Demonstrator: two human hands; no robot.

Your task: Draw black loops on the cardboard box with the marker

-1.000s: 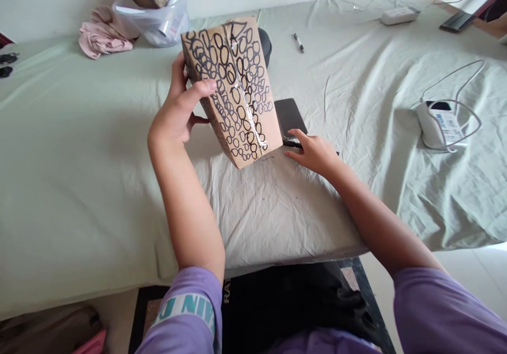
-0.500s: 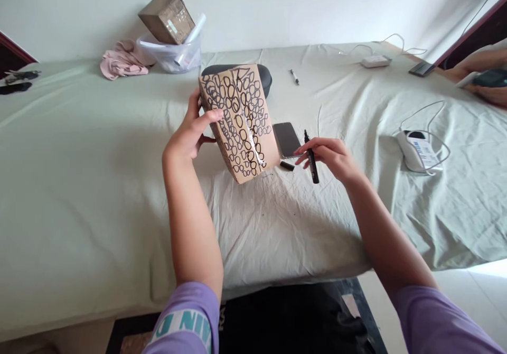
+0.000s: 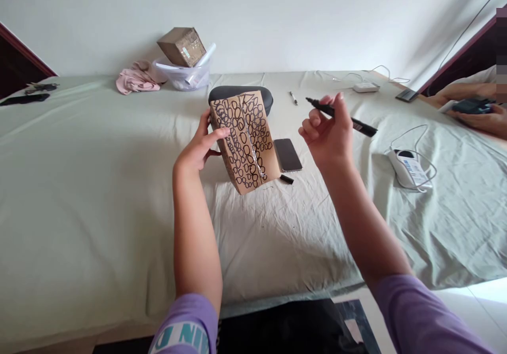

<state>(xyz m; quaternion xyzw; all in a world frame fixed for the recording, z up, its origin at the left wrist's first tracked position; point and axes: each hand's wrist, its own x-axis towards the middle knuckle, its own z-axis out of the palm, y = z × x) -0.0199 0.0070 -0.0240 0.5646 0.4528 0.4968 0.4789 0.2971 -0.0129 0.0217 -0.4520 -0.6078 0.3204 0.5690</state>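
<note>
Above the sheet (image 3: 99,195), the left hand (image 3: 198,150) grips the tilted box (image 3: 245,140), turning its scribbled face upward; the right hand (image 3: 327,134) pinches an uncapped marker (image 3: 340,117), its cap (image 3: 287,179) lying beside the phone (image 3: 288,155).

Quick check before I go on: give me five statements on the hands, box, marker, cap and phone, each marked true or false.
1. The left hand holds the box. True.
2. The right hand holds a marker. True.
3. The marker is capped. False: its tip is bare, and the cap lies on the sheet.
4. The phone lies left of the box. False: it lies to its right.
5. The box is plain. False: black loops cover it.
</note>
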